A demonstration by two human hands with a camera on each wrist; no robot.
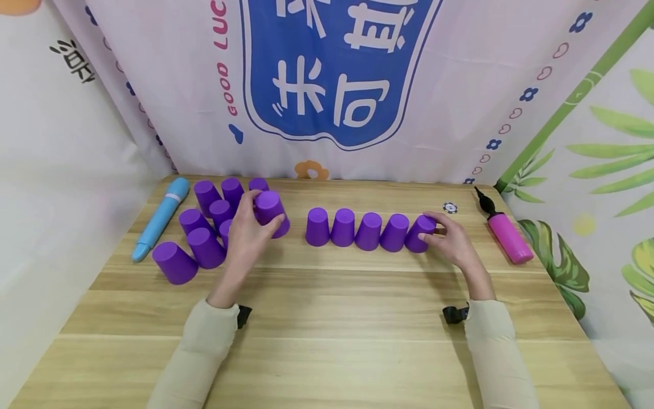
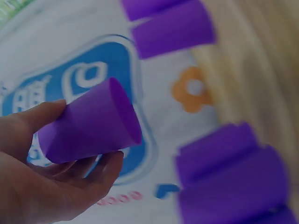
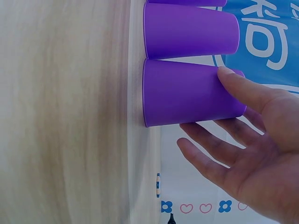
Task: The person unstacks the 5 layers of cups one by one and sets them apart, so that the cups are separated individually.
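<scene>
Purple cup (image 1: 269, 209) lifted off the table (image 1: 327, 318), gripped in our left hand (image 1: 246, 236) just beside the cluster of upturned cups (image 1: 204, 227). Our right hand (image 1: 452, 241), fingers nearly straight, touches the end cup (image 1: 420, 233) of the five-cup row (image 1: 357, 230). Blue pump (image 1: 160, 218) far left, pink pump (image 1: 506, 234) far right.

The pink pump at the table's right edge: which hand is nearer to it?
Right. The right hand rests on the end cup of the row, just left of the pink pump. The left hand holds a cup far across the table.
</scene>
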